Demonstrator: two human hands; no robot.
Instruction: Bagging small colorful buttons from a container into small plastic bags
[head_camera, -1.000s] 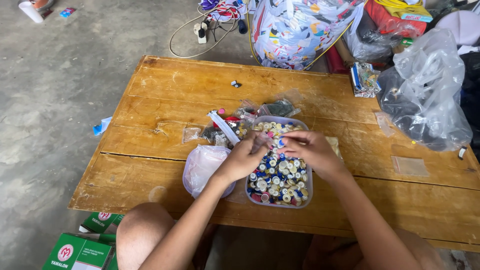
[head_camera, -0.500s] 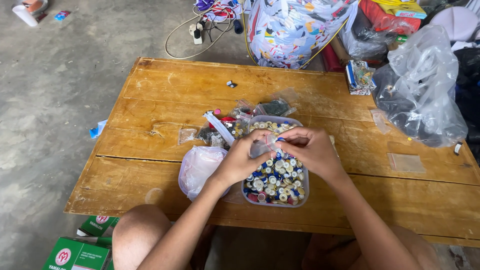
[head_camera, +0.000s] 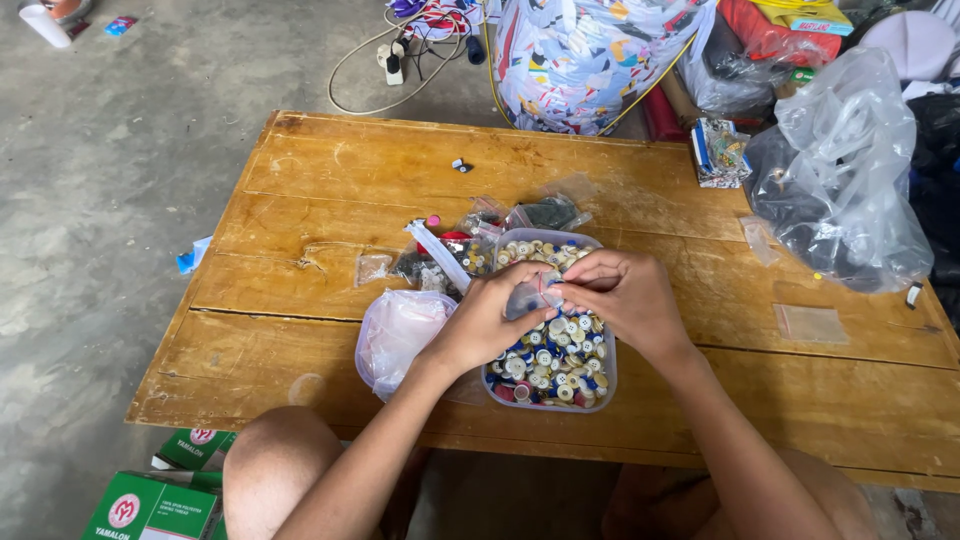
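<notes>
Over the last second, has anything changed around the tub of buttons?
Barely. Both hands, left hand and right hand, stay together over the button tub, fingertips pinching something small and clear between them. Nothing was picked up or let go. The plastic bag and wooden table are unchanged.

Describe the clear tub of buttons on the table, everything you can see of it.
The tub is a clear, rounded-rectangular plastic container, lidless, upright on the wooden table near its front edge. It is heaped with small round buttons, mostly white and cream, with blue and some red ones. The left hand and right hand hover above its middle, fingertips pinched together on something small, hiding part of the contents. A pale translucent plastic bag lies against its left side; small clear packets crowd its far end.
</notes>
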